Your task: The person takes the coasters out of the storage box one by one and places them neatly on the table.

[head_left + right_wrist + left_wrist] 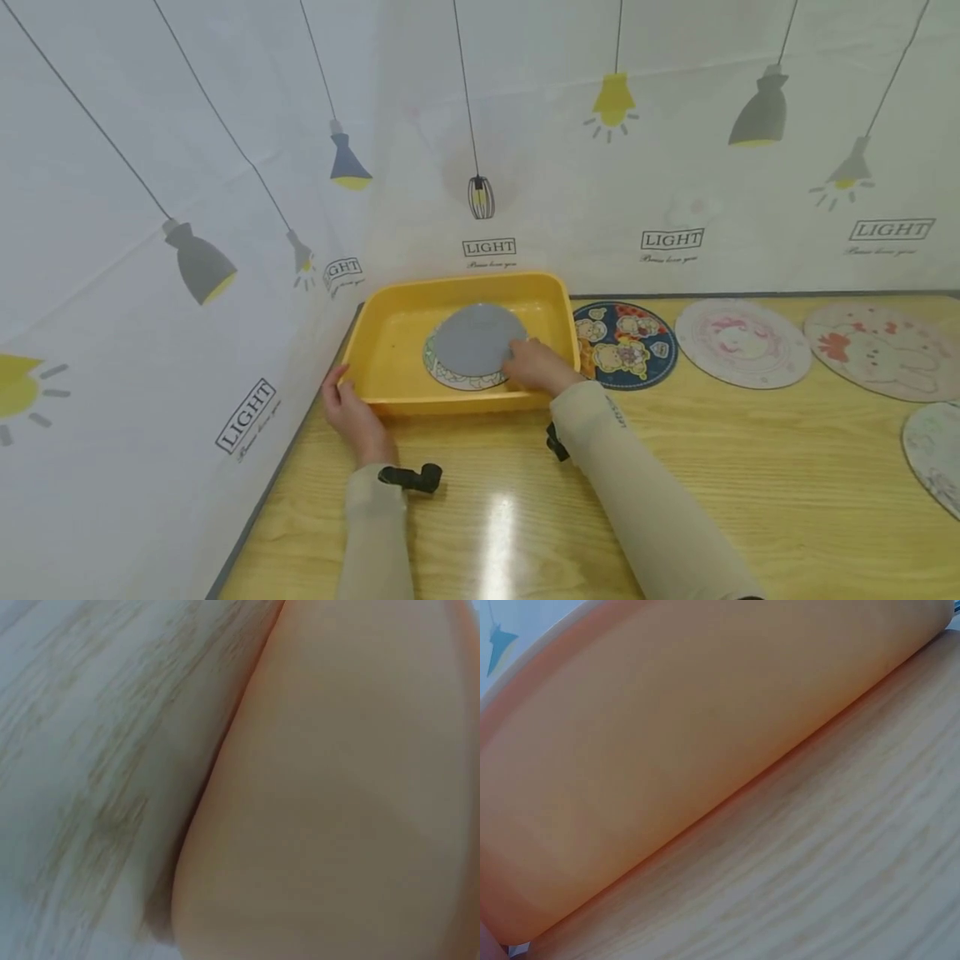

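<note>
The left hand point(357, 421) grips the near left corner of the tray point(465, 406), probably to steady it. Inside, the grey mat point(478, 340) overlaps a patterned mat point(453, 377); the right hand point(538, 367) appears to pinch its right edge, likely the handiest hold.

White wall covering point(540, 158) – printed pendant lamps point(614, 104); wood-grain tabletop point(787, 467) – bright glare point(497, 542).
</note>
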Demonstrator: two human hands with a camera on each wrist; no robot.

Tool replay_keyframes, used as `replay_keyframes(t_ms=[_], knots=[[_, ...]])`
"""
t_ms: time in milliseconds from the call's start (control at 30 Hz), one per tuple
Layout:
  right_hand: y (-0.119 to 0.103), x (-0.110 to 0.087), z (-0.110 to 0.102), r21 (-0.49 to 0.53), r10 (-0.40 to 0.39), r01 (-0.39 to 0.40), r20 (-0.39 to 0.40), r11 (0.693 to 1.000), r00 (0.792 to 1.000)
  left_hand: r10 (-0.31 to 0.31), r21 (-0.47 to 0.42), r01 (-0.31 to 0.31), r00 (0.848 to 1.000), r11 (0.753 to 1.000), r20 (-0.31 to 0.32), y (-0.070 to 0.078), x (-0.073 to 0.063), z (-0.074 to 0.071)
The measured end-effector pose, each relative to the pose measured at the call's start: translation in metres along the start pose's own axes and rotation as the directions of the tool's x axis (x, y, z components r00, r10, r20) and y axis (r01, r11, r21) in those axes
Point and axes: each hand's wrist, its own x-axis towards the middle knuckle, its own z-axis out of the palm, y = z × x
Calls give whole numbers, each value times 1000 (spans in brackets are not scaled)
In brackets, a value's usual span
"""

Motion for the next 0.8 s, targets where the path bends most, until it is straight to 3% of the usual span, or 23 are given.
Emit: replay_keyframes(t_ms=[367,800], knots=[[0,-1,-2,10,-49,49,13,999,999,4,-13,-4,1000,1000,-15,-3,4,1],[-4,2,5,-179,-7,8,3,984,1000,-17,-17,17,1000,1000,4,2,1,-1]])
